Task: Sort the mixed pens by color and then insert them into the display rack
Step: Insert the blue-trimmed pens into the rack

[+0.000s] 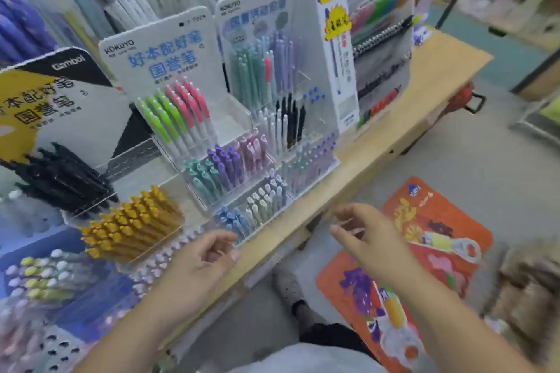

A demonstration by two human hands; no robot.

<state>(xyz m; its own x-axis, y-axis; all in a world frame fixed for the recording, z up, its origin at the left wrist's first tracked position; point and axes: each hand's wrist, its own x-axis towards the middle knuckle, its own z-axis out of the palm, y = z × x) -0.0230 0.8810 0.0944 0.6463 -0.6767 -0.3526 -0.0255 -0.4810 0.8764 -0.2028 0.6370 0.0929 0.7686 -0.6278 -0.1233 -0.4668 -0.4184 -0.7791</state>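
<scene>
A clear tiered display rack stands on the wooden shelf. It holds green and pink pens at the top, teal, purple and mauve pens in the middle, and blue and pale pens in the front row. My left hand hovers just in front of the rack's lowest row, fingers loosely curled, holding nothing. My right hand floats to the right over the shelf edge, fingers relaxed and empty. The frame is blurred by motion.
A second rack with black, white and lilac pens stands to the right. Yellow pens and black pens fill trays on the left. The wooden shelf edge runs diagonally. Orange printed mats lie on the floor below.
</scene>
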